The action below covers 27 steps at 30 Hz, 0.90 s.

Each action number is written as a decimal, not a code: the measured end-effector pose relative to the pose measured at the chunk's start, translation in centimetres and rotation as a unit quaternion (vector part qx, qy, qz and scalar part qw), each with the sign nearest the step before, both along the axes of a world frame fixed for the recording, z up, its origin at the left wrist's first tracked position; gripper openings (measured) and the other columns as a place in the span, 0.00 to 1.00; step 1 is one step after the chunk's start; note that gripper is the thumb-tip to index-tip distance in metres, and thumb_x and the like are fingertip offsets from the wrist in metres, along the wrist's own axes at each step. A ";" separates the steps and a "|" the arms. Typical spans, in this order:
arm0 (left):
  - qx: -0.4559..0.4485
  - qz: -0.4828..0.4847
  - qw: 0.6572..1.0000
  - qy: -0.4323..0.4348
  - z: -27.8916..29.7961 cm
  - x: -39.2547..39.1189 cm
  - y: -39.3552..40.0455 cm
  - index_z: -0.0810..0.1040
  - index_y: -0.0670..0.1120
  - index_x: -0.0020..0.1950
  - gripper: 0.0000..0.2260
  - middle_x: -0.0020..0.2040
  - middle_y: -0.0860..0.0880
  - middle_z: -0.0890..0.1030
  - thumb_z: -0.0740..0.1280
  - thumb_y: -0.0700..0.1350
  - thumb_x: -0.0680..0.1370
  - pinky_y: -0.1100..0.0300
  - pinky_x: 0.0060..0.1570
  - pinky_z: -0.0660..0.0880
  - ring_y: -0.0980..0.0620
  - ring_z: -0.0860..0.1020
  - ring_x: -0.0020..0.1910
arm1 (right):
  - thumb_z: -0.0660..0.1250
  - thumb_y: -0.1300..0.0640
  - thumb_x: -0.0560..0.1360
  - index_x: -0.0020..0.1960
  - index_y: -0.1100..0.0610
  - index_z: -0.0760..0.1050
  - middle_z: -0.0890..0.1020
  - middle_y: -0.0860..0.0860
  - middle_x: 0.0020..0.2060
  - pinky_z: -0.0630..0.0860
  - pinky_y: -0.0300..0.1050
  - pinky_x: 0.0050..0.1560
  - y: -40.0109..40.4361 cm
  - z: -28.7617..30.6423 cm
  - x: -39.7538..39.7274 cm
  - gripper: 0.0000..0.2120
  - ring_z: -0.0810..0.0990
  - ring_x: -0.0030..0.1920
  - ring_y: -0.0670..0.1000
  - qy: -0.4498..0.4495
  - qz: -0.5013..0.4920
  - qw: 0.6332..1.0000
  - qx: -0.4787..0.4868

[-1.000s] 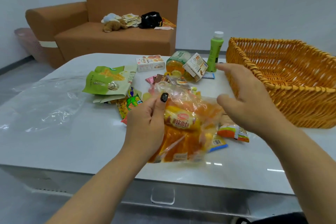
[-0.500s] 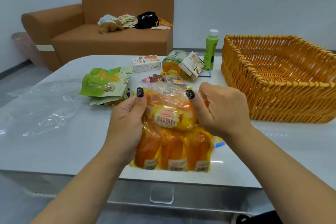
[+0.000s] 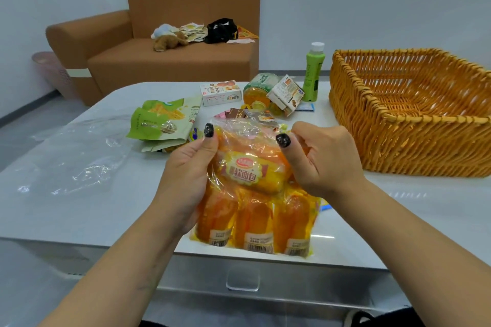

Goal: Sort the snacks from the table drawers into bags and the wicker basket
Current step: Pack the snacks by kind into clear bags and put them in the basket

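Held up over the near edge of the pale surface (image 3: pixel 79 210) — a clear plastic bag (image 3: pixel 255 186) stuffed with orange-wrapped bread packs, one lying crosswise on top with a yellow scalloped label, three more standing side by side below with barcodes at their lower ends. Gripped at its upper part by both hands: left hand (image 3: pixel 186 175) with thumb curled over the bag's left side, right hand (image 3: pixel 322 159) pinching the crinkled top at the right. Behind the bag, a loose heap of snack packets (image 3: pixel 255 114), mostly hidden and hard to tell apart. Farther back, green pouches (image 3: pixel 156 125), small boxes, and a green bottle (image 3: pixel 313 71). To the right, well apart from the bag, the wicker basket (image 3: pixel 398 125) — cut off at the frame's edge. At left on the surface, a flat clear plastic sheet (image 3: pixel 79 156), faint and hard to outline. Below the surface edge, a drawer handle (image 3: pixel 242 280).
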<state>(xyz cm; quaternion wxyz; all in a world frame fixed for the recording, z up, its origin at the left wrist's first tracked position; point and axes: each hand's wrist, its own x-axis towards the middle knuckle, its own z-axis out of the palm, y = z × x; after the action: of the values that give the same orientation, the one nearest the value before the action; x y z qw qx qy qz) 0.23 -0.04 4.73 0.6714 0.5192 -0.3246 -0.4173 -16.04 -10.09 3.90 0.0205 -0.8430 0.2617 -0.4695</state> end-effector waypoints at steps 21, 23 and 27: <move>-0.060 0.004 0.988 -0.142 1.4 -1.7 0.1 0.85 0.49 0.44 0.12 0.43 0.47 0.85 0.62 0.44 0.81 0.52 0.43 0.79 0.47 0.84 0.45 | 0.77 0.52 0.67 0.60 0.49 0.76 0.83 0.48 0.54 0.81 0.51 0.53 1.4 3.5 -5.1 0.23 0.83 0.52 0.50 0.139 0.177 0.836 0.501; -0.068 0.044 0.985 -0.150 1.3 -1.8 -0.3 0.83 0.49 0.49 0.10 0.45 0.49 0.85 0.62 0.46 0.82 0.52 0.47 0.79 0.49 0.83 0.48 | 0.78 0.52 0.67 0.61 0.50 0.76 0.82 0.47 0.54 0.82 0.49 0.52 1.7 3.5 -5.0 0.24 0.83 0.52 0.48 0.117 0.164 0.852 0.483; -0.102 0.093 0.984 -0.111 1.4 -2.2 -0.8 0.79 0.55 0.57 0.17 0.59 0.52 0.82 0.61 0.62 0.75 0.57 0.60 0.73 0.57 0.79 0.60 | 0.78 0.52 0.65 0.53 0.45 0.76 0.82 0.43 0.48 0.82 0.46 0.50 2.0 3.9 -5.1 0.19 0.82 0.49 0.44 0.072 0.094 0.909 0.399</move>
<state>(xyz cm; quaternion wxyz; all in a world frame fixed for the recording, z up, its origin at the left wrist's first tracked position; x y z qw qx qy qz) -1.94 -0.89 6.11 0.7167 0.5189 -0.3881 -0.2578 -21.13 -8.12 7.80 0.3798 -0.8169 0.3478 -0.2597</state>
